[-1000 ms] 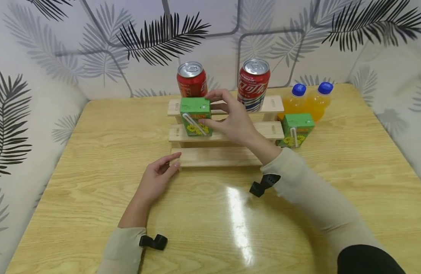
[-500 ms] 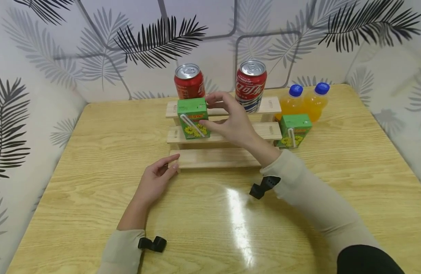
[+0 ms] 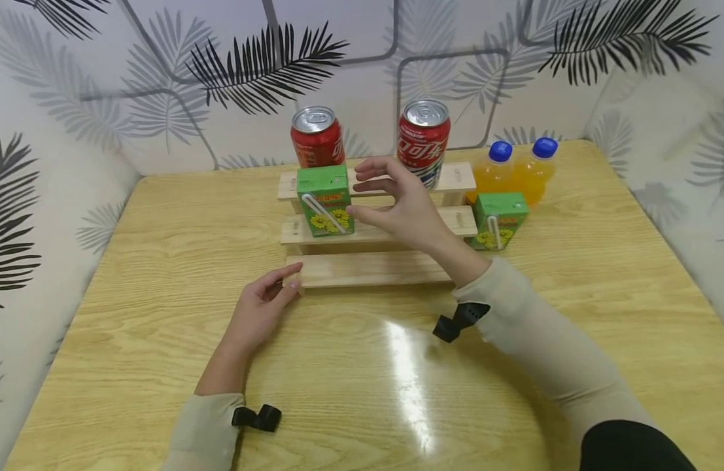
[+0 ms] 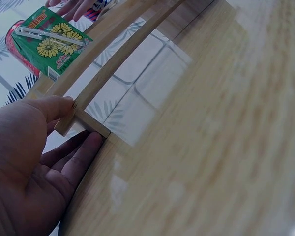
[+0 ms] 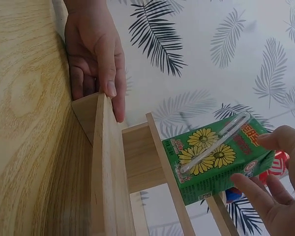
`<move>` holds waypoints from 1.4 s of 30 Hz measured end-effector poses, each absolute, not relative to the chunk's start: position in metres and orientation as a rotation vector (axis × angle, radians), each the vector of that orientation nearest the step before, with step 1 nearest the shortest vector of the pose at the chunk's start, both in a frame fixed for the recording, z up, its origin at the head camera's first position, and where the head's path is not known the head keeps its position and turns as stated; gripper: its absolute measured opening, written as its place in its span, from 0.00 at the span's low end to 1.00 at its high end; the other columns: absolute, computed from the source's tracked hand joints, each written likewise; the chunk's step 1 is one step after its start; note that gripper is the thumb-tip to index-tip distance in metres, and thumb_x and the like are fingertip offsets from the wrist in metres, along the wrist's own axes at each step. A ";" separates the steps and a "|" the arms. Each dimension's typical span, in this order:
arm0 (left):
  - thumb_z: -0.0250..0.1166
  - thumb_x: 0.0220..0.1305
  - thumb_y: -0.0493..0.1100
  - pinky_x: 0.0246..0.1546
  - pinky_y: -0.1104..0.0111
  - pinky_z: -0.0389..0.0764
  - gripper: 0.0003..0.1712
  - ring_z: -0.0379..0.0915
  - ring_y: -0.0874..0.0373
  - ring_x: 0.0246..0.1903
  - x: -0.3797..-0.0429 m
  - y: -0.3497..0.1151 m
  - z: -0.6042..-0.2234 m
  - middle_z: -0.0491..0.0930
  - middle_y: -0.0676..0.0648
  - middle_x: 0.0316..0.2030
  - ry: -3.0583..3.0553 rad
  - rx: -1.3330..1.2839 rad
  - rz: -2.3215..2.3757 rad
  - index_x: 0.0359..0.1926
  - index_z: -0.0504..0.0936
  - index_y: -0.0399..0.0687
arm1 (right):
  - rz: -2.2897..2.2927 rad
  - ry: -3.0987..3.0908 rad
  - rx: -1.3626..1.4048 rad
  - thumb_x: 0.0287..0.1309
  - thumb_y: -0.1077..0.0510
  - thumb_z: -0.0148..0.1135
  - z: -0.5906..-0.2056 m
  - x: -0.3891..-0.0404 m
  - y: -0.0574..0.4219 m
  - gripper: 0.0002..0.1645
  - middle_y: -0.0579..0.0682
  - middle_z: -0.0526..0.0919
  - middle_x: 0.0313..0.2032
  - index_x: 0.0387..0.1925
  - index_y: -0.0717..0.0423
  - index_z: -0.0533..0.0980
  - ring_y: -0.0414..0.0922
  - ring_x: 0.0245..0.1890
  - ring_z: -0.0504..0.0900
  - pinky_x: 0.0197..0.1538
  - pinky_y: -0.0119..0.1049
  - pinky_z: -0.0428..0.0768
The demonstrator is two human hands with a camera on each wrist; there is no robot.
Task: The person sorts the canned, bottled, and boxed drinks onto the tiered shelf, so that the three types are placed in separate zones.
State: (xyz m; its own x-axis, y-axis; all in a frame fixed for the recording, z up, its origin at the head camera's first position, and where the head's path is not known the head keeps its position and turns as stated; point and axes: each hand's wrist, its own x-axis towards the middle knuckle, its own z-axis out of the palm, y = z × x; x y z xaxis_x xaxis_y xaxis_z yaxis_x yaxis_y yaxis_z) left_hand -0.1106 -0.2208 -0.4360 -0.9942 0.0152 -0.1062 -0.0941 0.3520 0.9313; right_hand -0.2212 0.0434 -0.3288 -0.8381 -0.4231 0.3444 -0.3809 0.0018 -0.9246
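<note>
Grips the left end of the rack point(image 3: 379, 268) with the left hand point(image 3: 260, 311) and holds the right hand point(image 3: 407, 210) with thumb and fingers apart at the upright carton point(image 3: 326, 203) on the middle tier point(image 3: 459, 221), contact unclear.

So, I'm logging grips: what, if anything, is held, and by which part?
The left hand pinches the rack's lowest shelf at its left end; the right hand holds nothing.

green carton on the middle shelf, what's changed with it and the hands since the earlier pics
The right hand has eased slightly rightward, loosening off the green carton; whether the thumb still touches is unclear. Unchanged: the carton upright on the middle shelf, the left hand gripping the left end of the wooden rack, the cans and bottles.
</note>
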 end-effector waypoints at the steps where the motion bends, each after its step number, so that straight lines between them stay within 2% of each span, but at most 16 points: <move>1: 0.62 0.70 0.58 0.64 0.73 0.68 0.24 0.62 0.61 0.68 -0.111 -0.221 -0.436 0.73 0.53 0.67 2.502 -0.072 1.737 0.63 0.79 0.61 | -2.017 2.192 -0.886 0.52 0.72 0.72 -0.328 -0.221 0.044 0.32 0.58 0.75 0.55 0.58 0.63 0.69 0.55 0.54 0.81 0.44 0.42 0.87; 6: 0.62 0.70 0.58 0.58 0.83 0.68 0.24 0.61 0.61 0.68 -0.112 -0.221 -0.436 0.72 0.53 0.68 2.501 -0.067 1.740 0.64 0.79 0.60 | -2.016 2.171 -0.915 0.52 0.73 0.71 -0.327 -0.218 0.049 0.28 0.57 0.76 0.54 0.55 0.66 0.71 0.56 0.55 0.81 0.45 0.41 0.87; 9: 0.62 0.70 0.58 0.56 0.84 0.68 0.24 0.62 0.62 0.67 -0.111 -0.221 -0.437 0.72 0.53 0.68 2.506 -0.072 1.738 0.63 0.79 0.60 | -1.989 2.165 -0.920 0.53 0.73 0.70 -0.328 -0.218 0.053 0.26 0.57 0.77 0.55 0.54 0.67 0.72 0.58 0.57 0.80 0.46 0.40 0.86; 14: 0.62 0.70 0.57 0.50 0.82 0.71 0.24 0.68 0.62 0.56 -0.111 -0.221 -0.437 0.73 0.53 0.66 2.510 -0.081 1.738 0.63 0.80 0.60 | -1.949 2.154 -0.940 0.54 0.73 0.69 -0.328 -0.216 0.057 0.26 0.58 0.77 0.56 0.55 0.67 0.72 0.58 0.58 0.79 0.48 0.41 0.86; 17: 0.62 0.70 0.57 0.47 0.81 0.71 0.23 0.66 0.60 0.51 -0.111 -0.221 -0.437 0.74 0.52 0.65 2.510 -0.083 1.742 0.63 0.80 0.60 | -1.941 2.143 -0.945 0.54 0.73 0.69 -0.329 -0.215 0.059 0.26 0.60 0.77 0.56 0.55 0.67 0.72 0.58 0.58 0.78 0.49 0.41 0.86; 27: 0.62 0.70 0.57 0.51 0.84 0.70 0.23 0.65 0.61 0.59 -0.112 -0.222 -0.436 0.72 0.52 0.67 2.504 -0.066 1.741 0.63 0.80 0.60 | -1.936 2.120 -0.944 0.53 0.75 0.69 -0.341 -0.210 0.068 0.26 0.67 0.76 0.55 0.54 0.69 0.73 0.62 0.57 0.78 0.53 0.43 0.84; 30: 0.62 0.70 0.57 0.51 0.84 0.72 0.24 0.69 0.62 0.59 -0.113 -0.221 -0.436 0.73 0.52 0.67 2.514 -0.059 1.733 0.63 0.79 0.60 | -1.887 2.147 -0.996 0.53 0.74 0.70 -0.342 -0.209 0.072 0.26 0.68 0.77 0.55 0.54 0.69 0.74 0.62 0.56 0.78 0.54 0.43 0.84; 35: 0.62 0.70 0.58 0.49 0.82 0.74 0.25 0.73 0.63 0.55 -0.112 -0.223 -0.436 0.75 0.52 0.65 2.526 -0.053 1.730 0.64 0.79 0.60 | -1.810 2.143 -1.107 0.53 0.72 0.71 -0.340 -0.210 0.077 0.25 0.67 0.78 0.53 0.53 0.67 0.74 0.63 0.56 0.78 0.55 0.44 0.83; 39: 0.62 0.70 0.59 0.50 0.83 0.70 0.24 0.67 0.62 0.55 -0.112 -0.223 -0.437 0.73 0.53 0.66 2.532 -0.056 1.714 0.63 0.79 0.61 | -1.774 2.123 -1.157 0.53 0.73 0.71 -0.339 -0.212 0.084 0.25 0.68 0.77 0.53 0.53 0.68 0.74 0.64 0.57 0.78 0.56 0.44 0.83; 42: 0.62 0.70 0.58 0.52 0.84 0.68 0.24 0.64 0.61 0.58 -0.113 -0.222 -0.438 0.72 0.53 0.67 2.518 -0.054 1.718 0.63 0.79 0.61 | -1.761 2.137 -1.185 0.53 0.72 0.71 -0.337 -0.212 0.090 0.26 0.67 0.78 0.54 0.54 0.67 0.74 0.63 0.57 0.77 0.57 0.44 0.82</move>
